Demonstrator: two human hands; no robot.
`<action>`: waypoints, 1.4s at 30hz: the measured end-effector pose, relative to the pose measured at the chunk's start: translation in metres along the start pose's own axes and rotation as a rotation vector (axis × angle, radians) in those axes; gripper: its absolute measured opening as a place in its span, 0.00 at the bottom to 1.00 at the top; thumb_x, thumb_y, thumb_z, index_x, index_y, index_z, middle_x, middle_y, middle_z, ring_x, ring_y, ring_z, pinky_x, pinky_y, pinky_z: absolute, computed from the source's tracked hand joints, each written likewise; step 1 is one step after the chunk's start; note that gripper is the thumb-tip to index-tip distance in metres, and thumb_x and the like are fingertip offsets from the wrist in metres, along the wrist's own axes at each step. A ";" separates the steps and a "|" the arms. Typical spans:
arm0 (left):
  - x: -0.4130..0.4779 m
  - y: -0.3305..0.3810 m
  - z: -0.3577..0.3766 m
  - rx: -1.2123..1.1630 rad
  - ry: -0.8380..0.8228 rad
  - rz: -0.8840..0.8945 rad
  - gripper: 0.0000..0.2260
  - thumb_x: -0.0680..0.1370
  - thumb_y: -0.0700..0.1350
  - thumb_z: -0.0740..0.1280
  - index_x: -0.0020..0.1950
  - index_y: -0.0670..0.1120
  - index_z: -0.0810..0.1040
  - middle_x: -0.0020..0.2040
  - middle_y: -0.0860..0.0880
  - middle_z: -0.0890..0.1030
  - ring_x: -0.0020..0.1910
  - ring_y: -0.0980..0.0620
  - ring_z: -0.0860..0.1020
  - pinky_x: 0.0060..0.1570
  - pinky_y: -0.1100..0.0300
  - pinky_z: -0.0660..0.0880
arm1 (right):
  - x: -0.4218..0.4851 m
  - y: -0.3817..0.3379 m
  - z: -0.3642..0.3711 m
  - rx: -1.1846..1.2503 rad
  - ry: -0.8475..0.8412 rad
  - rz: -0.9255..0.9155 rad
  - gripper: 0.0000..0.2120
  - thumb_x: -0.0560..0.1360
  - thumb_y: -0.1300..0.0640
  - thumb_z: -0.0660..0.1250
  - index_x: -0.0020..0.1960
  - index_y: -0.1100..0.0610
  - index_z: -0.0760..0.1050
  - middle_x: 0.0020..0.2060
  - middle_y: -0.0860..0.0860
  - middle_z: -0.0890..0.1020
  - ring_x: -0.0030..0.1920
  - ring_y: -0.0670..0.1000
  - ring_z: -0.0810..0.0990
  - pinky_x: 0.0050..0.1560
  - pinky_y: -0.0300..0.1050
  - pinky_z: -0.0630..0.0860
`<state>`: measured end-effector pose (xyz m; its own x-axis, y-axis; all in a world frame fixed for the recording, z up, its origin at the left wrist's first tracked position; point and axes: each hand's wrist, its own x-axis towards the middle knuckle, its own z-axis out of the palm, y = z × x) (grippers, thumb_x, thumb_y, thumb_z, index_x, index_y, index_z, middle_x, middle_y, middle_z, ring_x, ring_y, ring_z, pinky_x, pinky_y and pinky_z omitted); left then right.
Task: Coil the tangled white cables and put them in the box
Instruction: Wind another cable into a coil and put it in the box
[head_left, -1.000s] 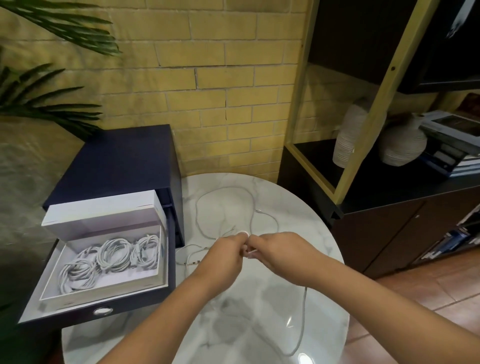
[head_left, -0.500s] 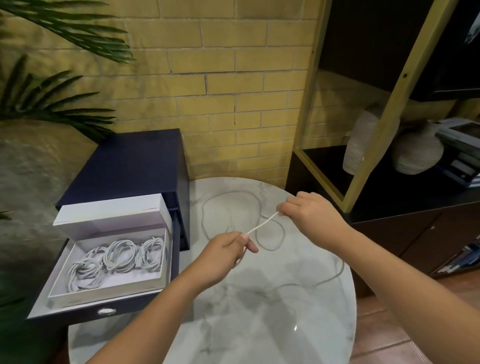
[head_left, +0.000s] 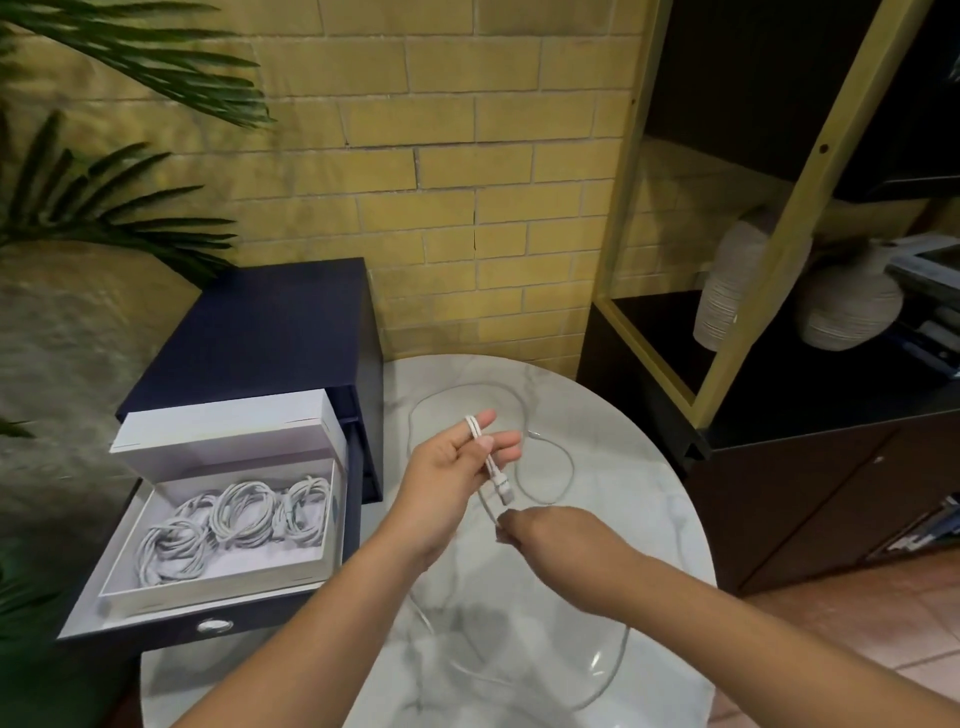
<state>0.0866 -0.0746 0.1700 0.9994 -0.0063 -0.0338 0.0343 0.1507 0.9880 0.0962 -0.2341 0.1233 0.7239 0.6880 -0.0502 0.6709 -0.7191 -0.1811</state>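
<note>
- One white cable (head_left: 504, 491) is in the hands, held above the middle of the table. A doubled stretch hangs from the left hand (head_left: 447, 470).
- Its long axis runs from the fold at the fingertips, on the far side, down toward us and slightly right. The plug end points at the right hand (head_left: 550, 538).
- We see the rest of that cable lying slack on the marble. A wide loop lies toward the wall, a smaller loop to the right of the hands, and a long tail curves along the near right edge.
- The left hand is turned palm up, its fingers mostly straight and spread away from us. The thumb presses the doubled cable against them, so it has hold of the cable.
- The right hand sits just nearer than the left, its back toward us and its fingers curled. The fingertips pinch the cable just below the plug.
- Both bare forearms reach in from the bottom edge.
- Several coiled cables (head_left: 244, 514) lie side by side in the open white box (head_left: 218, 584), left of the table. Its lid (head_left: 223, 431) stands upright on the far side.
- We find the box resting in the pulled-out drawer (head_left: 270, 616) of a dark blue cabinet (head_left: 270, 322).
- The round marble table (head_left: 363, 675) stands before a yellow brick wall (head_left: 467, 156), with palm fronds (head_left: 130, 67) at upper left.
- A dark shelf unit (head_left: 779, 415) on the right holds two ribbed vases (head_left: 847, 306).
</note>
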 end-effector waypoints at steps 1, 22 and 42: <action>0.002 -0.002 -0.001 0.089 0.018 0.021 0.14 0.83 0.39 0.58 0.68 0.47 0.71 0.52 0.51 0.85 0.53 0.56 0.82 0.56 0.66 0.76 | 0.000 -0.002 -0.004 -0.018 0.000 -0.025 0.11 0.82 0.57 0.56 0.62 0.54 0.70 0.52 0.53 0.80 0.48 0.58 0.79 0.44 0.50 0.75; -0.021 -0.011 -0.021 0.428 -0.181 -0.131 0.14 0.83 0.50 0.55 0.53 0.52 0.81 0.32 0.56 0.70 0.40 0.56 0.76 0.34 0.68 0.68 | 0.029 0.066 -0.076 -0.302 0.431 -0.105 0.04 0.73 0.52 0.72 0.46 0.52 0.82 0.33 0.49 0.77 0.33 0.50 0.71 0.31 0.42 0.64; 0.005 -0.010 -0.015 0.095 0.183 0.101 0.15 0.82 0.41 0.60 0.69 0.47 0.71 0.53 0.59 0.83 0.56 0.60 0.80 0.58 0.65 0.73 | 0.013 -0.015 -0.035 0.192 -0.255 0.042 0.12 0.83 0.54 0.55 0.56 0.58 0.74 0.50 0.55 0.80 0.49 0.55 0.77 0.48 0.49 0.73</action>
<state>0.0908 -0.0618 0.1574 0.9816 0.1847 0.0475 -0.0572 0.0474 0.9972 0.1010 -0.2178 0.1594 0.6705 0.6779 -0.3015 0.5812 -0.7325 -0.3545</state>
